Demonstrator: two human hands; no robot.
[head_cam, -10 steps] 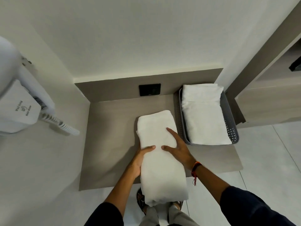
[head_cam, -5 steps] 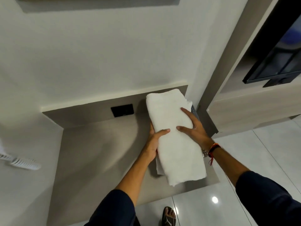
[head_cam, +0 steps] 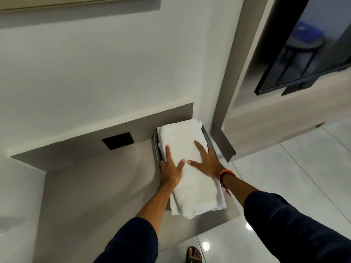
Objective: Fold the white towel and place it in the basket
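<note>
The folded white towel (head_cam: 196, 194) lies lengthwise in the grey perforated basket (head_cam: 207, 139) at the back right corner of the counter. It rests on another folded white towel (head_cam: 222, 201) whose edges stick out beneath it. My left hand (head_cam: 171, 168) clasps the towel's left side, with thumb and forefinger on top and the other fingers down by the basket's rim. My right hand (head_cam: 207, 162) holds the right side in the same way, thumb pointing inwards. The towel's near end overhangs the basket's front, so most of the basket is hidden.
The grey counter (head_cam: 95, 186) stretches out to the left. A black socket plate (head_cam: 118, 143) is set in the back wall. A wooden cabinet panel (head_cam: 222, 147) stands right of the basket, with a dark screen (head_cam: 303, 54) above. My sandalled foot (head_cam: 193, 255) is on the tiled floor.
Both hands lifted the folded towel off the counter, carried it right and back, and lowered it onto the towel in the basket. The view has swung to the right.
</note>
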